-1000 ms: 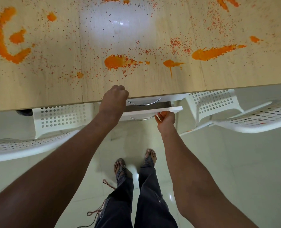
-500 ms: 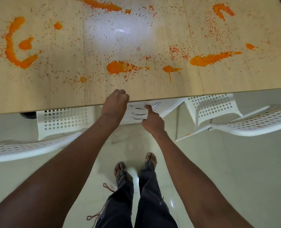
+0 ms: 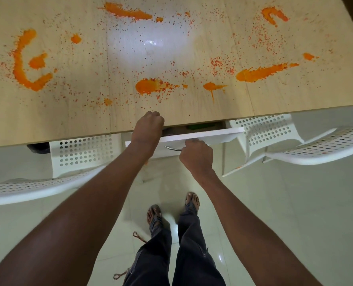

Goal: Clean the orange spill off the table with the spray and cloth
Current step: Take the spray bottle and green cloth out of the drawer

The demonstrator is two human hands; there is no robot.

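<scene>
The left hand [image 3: 148,125] rests curled on the table [image 3: 47,120] edge, holding nothing; the right hand [image 3: 196,154] grips the handle [image 3: 172,149] of a part-open drawer [image 3: 202,135] under that edge. White chairs [image 3: 84,151] flank the legroom. The spill [image 3: 148,86] streaks and speckles the whole tabletop

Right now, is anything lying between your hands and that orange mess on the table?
Nothing lies on the table between the hands and the orange spill. But neither spray nor cloth is in view. The left hand rests curled on the table edge; the right hand grips the drawer handle, drawer partly open.
</scene>
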